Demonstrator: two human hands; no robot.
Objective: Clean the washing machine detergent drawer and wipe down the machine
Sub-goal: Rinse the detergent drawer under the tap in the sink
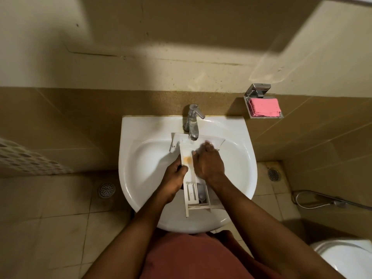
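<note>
A long white detergent drawer (188,158) lies across the white sink (145,162), its front panel under the chrome tap (192,122), where water runs onto it. An orange stain shows in its left compartment. My left hand (175,178) grips the drawer's left edge near the middle. My right hand (208,163) lies over the right compartment with fingers reaching into it; the fingertips are blurred. The drawer's near end with its grey siphon part rests on the sink's front rim.
A folded pink cloth (264,107) sits in a metal wall dish to the right of the tap. A toilet (346,258) stands at the bottom right, a hose (314,200) lies by the right wall, and floor drains (106,189) flank the sink.
</note>
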